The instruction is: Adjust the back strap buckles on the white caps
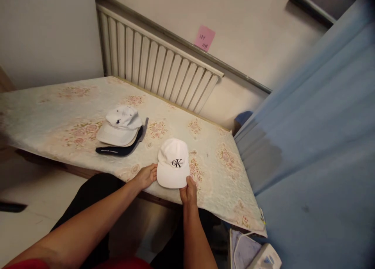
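Observation:
A white cap with a black logo [173, 163] lies on the flowered bed cover [58, 109], its brim toward me at the near edge. My left hand [145, 176] touches the left side of the brim with fingers curled on it. My right hand [189, 191] pinches the brim's right front edge. Further left on the cover a second white cap [120, 125] rests on top of a dark navy cap [120, 150], apart from both hands.
A white ribbed radiator [158, 62] runs along the wall behind the bed, with a pink note [204, 38] above it. A blue curtain [316, 144] hangs at the right. A white object [265, 257] and cloth lie on the floor at the lower right.

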Available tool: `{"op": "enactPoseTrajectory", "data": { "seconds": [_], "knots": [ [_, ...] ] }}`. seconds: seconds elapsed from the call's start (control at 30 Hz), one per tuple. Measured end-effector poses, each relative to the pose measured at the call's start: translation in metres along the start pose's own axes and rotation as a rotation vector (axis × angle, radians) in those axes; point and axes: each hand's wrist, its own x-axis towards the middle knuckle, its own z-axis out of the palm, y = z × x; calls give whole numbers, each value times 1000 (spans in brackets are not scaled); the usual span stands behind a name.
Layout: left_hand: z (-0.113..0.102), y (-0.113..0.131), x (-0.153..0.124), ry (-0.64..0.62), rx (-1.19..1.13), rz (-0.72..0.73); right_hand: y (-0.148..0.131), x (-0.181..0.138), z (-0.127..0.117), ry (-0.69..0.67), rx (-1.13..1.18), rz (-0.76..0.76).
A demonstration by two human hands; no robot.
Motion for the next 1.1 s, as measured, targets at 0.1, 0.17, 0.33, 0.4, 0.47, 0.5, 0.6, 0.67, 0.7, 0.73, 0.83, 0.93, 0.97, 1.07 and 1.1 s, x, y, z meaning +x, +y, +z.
{"op": "enactPoseTrajectory", "data": {
  "seconds": [0.1,0.17,0.33,0.4,0.47,0.5,0.6,0.67,0.7,0.73,0.83,0.93,0.97,1.07,1.1],
  "knots": [
    [-2,1,-2,-29,-27,3,0,0,-1,3,-5,18],
    [-3,1,-3,-51,-44,8,-1,0,0,14,-10,29],
    [-5,2,-3,-88,-88,20,-4,-1,3,22,-13,42],
    [-5,3,-3,-102,-107,19,-4,-1,4,13,-12,55],
    [-3,5,-6,-124,-131,20,-4,-1,3,-1,-20,66],
    [-1,7,-8,-137,-143,22,-3,-1,2,-8,-25,71],
    [9,11,-16,-203,-196,33,-3,0,1,-27,-23,90],
    [16,14,-21,-264,-248,40,-4,-1,1,-41,-15,101],
    [19,16,-22,-290,-270,44,-4,-1,2,-49,-12,103],
    [22,17,-23,-310,-285,40,-5,-1,3,-55,-10,104],
    [30,20,-24,-328,-301,-3,-7,-4,7,-70,-15,105],
    [40,23,-27,-310,-320,-25,-7,-6,10,-71,-20,97],
    [44,24,-29,-304,-326,-21,-7,-6,10,-56,-18,96],
    [57,26,-38,-315,-334,-22,-7,-7,10,26,-27,117],
    [61,26,-41,-328,-336,-20,-7,-8,9,38,-35,131]
  ]
}}
